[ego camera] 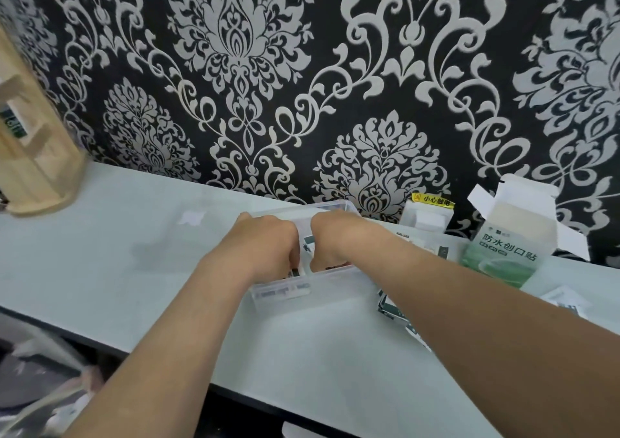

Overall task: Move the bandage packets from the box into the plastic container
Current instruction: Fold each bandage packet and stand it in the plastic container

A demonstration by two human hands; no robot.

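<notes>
A clear plastic container point(322, 286) sits on the white counter in the middle of the view. Both my hands reach down into it side by side. My left hand point(268, 246) has its fingers curled down among white and dark green bandage packets point(308, 248) inside. My right hand point(335, 239) is curled over the same packets; its fingertips are hidden. The opened green and white bandage box point(506, 249) stands upright to the right, flaps up. More packets point(392, 307) lie loose on the counter under my right forearm.
A wooden rack point(37, 156) stands at the far left by the patterned wall. A small white box with a yellow label point(429, 216) sits behind the container. Another loose packet point(567, 300) lies at the right. The counter's front edge point(100, 347) runs diagonally below.
</notes>
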